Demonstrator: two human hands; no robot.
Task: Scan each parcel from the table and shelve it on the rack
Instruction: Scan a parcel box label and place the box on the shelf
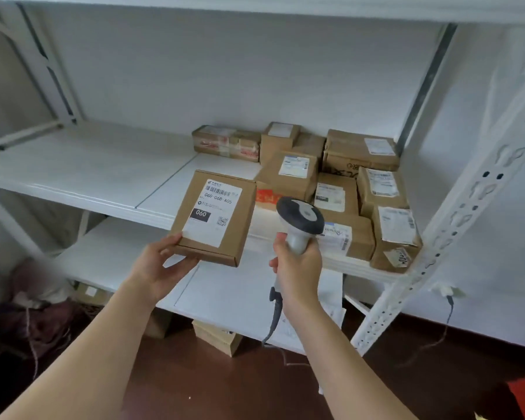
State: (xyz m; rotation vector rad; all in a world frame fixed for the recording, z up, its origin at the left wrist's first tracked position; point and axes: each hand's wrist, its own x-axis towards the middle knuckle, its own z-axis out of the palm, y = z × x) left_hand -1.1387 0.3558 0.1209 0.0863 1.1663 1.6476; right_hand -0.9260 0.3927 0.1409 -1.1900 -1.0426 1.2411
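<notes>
Holding a flat brown cardboard parcel [213,218], white label up, left hand [158,269] grips its 7 o'clock corner before the white metal rack [455,213]. Right hand [297,262] clasps grey handheld scanner [300,222] at parcel's 3 o'clock; shelved brown boxes [337,189] behind.

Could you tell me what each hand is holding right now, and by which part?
The left hand holds a flat labelled parcel by its near left corner; the right hand grips a barcode scanner by its handle.
</notes>
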